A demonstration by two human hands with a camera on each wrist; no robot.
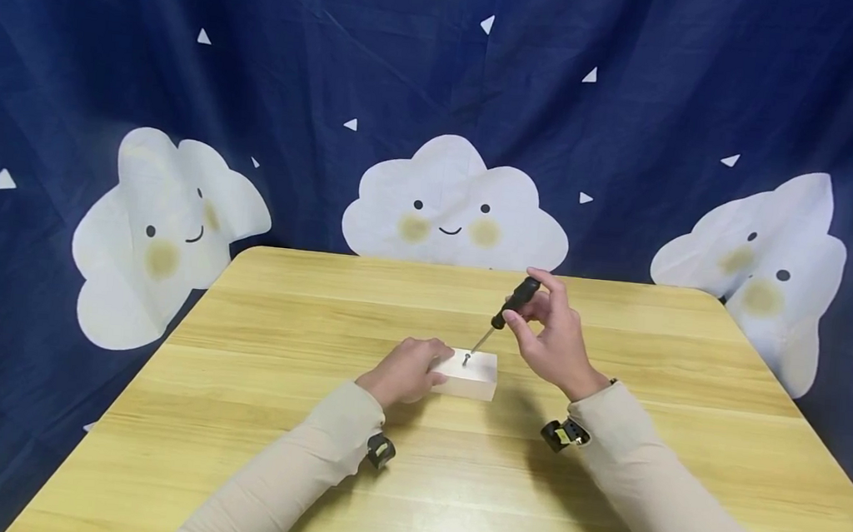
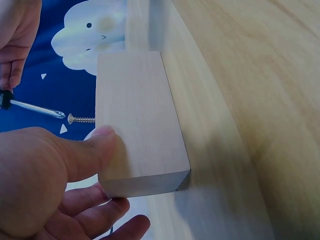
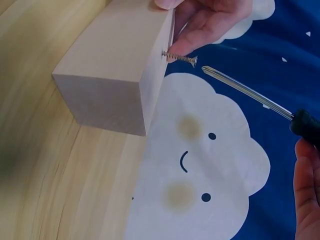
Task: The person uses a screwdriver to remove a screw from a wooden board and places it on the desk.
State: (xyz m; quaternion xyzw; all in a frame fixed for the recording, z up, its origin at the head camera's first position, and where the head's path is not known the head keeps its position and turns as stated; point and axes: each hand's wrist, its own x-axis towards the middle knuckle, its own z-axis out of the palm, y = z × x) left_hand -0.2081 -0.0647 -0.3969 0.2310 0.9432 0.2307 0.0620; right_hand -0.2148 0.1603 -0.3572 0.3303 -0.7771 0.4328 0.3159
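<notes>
A pale wooden block [image 1: 472, 378] lies on the table, held at its left end by my left hand [image 1: 408, 371], thumb on the near side and fingers round the end. From the block's upper face stands a screw [image 2: 81, 119], its threads partly sunk in the wood. My right hand [image 1: 552, 336] grips the black handle of a screwdriver [image 1: 520, 297] between thumb and fingers, tilted with its shaft pointing down at the screw. In the right wrist view a small gap shows between the screwdriver's cross tip and the screw head.
The wooden table [image 1: 303, 306] extends around the block on all sides. Behind it hangs a dark blue curtain [image 1: 307, 64] with white clouds and triangles. Each wrist carries a small black camera, such as the right one [image 1: 565, 435].
</notes>
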